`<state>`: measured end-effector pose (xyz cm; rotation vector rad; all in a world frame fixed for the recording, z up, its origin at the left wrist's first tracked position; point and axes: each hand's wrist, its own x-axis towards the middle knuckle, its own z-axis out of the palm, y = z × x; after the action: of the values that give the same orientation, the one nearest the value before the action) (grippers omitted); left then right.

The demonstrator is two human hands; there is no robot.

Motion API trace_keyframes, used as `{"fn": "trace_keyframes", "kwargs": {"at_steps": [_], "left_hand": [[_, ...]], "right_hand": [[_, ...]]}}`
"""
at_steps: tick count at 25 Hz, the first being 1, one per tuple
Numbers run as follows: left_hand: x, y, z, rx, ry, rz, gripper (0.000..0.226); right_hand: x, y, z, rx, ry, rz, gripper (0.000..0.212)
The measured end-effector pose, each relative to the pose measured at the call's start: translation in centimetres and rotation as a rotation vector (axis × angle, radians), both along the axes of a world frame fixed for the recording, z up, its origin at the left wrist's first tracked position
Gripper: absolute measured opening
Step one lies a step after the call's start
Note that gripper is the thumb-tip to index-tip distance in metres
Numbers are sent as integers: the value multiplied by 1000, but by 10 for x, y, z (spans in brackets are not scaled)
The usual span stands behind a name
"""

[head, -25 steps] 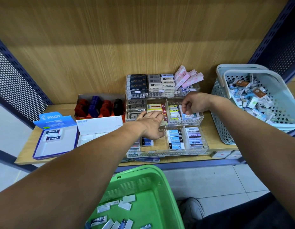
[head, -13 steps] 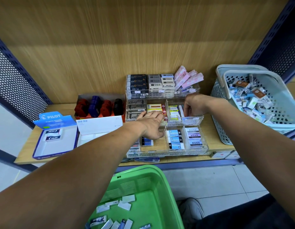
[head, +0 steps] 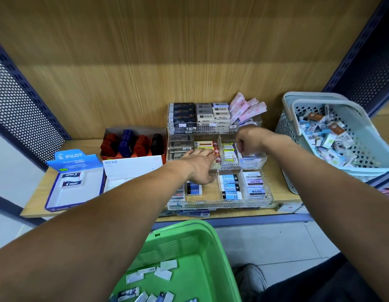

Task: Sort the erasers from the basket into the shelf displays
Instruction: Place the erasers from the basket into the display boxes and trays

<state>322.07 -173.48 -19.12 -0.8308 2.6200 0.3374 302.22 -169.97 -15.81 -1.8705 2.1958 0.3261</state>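
A tiered clear acrylic display (head: 219,204) stands mid-shelf, its compartments holding rows of boxed erasers. My left hand (head: 199,165) lies flat on the middle tier with its fingers straight, next to the yellow-and-red erasers (head: 205,144). Over the middle tier's right compartment, my right hand (head: 251,140) has its fingers curled downward; a blue-and-white eraser (head: 252,155) just shows beneath them, and the fingertips are hidden. The pale blue basket (head: 291,131) at the right holds several mixed erasers (head: 328,136).
A green basket (head: 189,238) with several loose erasers sits below the shelf edge. To the left are an open blue Pilot box (head: 73,182), a white box (head: 132,168) and a red box of dispensers (head: 132,142). Perforated dark panels flank the shelf.
My right hand drew back slightly and curled tighter over the right compartment. My left hand kept its place on the display.
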Motion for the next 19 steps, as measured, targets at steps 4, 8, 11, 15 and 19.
{"fn": "trace_keyframes", "kwargs": {"at_steps": [4,8,11,15,19], "left_hand": [[12,0,13,-88,151,21,55],[75,31,30,-224,381,207,26],[132,58,21,-200,402,374,18],[197,100,-8,-176,262,311,17],[245,124,-57,-143,70,89,22]], "right_hand": [[50,-7,20,-330,-125,-35,18],[137,24,0,-465,-481,-215,19],[195,57,-29,-240,-544,-127,21],[251,90,-66,96,-594,-4,21],[287,115,-115,409,-327,223,13]]}}
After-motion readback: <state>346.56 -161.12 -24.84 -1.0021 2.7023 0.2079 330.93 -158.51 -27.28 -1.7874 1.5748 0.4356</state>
